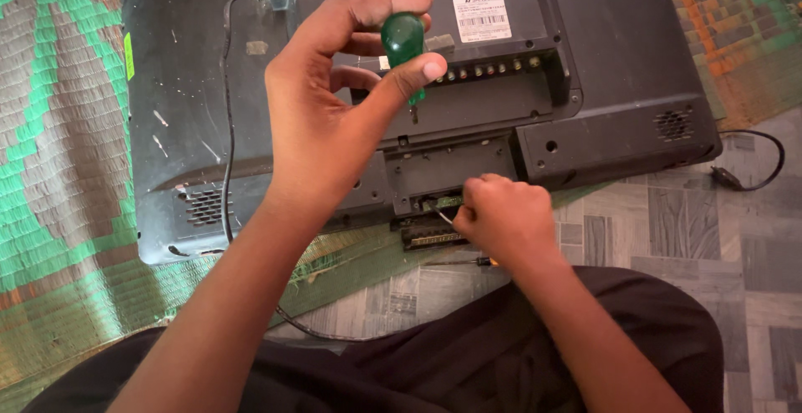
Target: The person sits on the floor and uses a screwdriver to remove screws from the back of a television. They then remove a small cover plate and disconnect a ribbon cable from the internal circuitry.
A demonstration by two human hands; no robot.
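A flat television (618, 54) lies face down, its dark back panel up. My left hand (334, 121) is raised over the panel and pinches the green handle of a screwdriver (403, 39) between thumb and fingers, shaft pointing down. My right hand (501, 217) is closed at the near edge of the television, by the connector strip (430, 236), and grips a thin metal tool whose tip (443, 215) points at that slot. What the right hand holds is mostly hidden by its fingers.
A woven green, grey and orange mat (58, 129) lies under the set. A black cable (227, 112) runs across the back panel. Another cord (752, 171) trails on the patterned floor (693, 238) at right. My dark-clothed lap (501, 354) fills the bottom.
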